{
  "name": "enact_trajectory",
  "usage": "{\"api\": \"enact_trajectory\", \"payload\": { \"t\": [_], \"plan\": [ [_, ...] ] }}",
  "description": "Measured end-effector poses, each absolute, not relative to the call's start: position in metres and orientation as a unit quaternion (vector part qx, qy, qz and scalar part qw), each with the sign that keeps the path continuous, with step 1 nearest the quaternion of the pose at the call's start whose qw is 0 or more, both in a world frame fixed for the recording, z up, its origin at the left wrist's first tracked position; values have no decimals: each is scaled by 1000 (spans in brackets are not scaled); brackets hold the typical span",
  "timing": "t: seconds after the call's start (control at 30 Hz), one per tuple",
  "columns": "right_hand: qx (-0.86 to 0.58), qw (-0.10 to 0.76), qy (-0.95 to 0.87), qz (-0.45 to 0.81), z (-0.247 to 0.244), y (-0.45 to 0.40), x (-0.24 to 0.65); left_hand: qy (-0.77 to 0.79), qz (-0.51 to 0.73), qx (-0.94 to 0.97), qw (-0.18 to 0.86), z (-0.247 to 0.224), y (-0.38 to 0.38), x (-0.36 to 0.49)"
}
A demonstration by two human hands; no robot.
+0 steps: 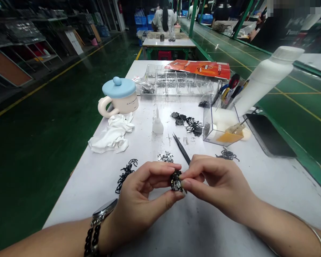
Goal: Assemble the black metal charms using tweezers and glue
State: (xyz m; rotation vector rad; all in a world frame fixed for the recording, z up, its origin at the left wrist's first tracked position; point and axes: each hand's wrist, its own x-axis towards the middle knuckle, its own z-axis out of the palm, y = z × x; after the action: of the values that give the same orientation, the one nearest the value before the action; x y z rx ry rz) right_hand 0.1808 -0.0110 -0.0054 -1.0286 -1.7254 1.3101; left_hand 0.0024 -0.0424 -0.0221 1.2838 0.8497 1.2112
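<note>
My left hand [147, 192] grips a small dark metal assembly [176, 181] between thumb and fingertips, above the near part of the white table. From the right, the closed thumb and forefinger of my right hand [216, 182] meet the same piece; whether a tiny part sits between them is hidden. Just beyond the hands lie black tweezers [181, 147] and a pile of small silvery parts [166, 156]. To the left of my left hand is a heap of black link-like parts [125, 175]. More black parts [227, 154] lie beyond my right hand.
On the white table [77, 200] stand a blue-lidded mug [124, 101], a white cloth [112, 135], a small dropper bottle [157, 125], a clear parts tray [176, 87], a clear tool holder [216, 132], a white bottle [267, 80] and a phone [273, 134]. A person [164, 21] is at a table ahead.
</note>
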Motion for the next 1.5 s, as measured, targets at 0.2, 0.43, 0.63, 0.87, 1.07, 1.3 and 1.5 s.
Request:
{"api": "enact_trajectory", "payload": {
  "t": [0.2,0.43,0.63,0.87,1.07,1.3,1.5],
  "plan": [
    [-405,343,-575,623,-9,-10,181,360,512,529,574,-23,-41,1],
    [-349,342,-487,724,-12,-7,179,389,500,494,596,-20,-39,2],
    [-342,349,-471,735,-14,-6,177,412,495,463,609,-17,-39,3],
    [-355,347,-479,724,-15,-6,177,417,498,452,612,-15,-38,5],
    [-369,357,-516,686,-13,-10,176,424,501,442,612,-14,-39,5],
    [-413,363,-566,614,-10,-13,173,426,509,447,600,-14,-39,5],
    [-410,370,-556,621,-13,-19,171,424,528,457,576,-13,-39,5]
  ]
}}
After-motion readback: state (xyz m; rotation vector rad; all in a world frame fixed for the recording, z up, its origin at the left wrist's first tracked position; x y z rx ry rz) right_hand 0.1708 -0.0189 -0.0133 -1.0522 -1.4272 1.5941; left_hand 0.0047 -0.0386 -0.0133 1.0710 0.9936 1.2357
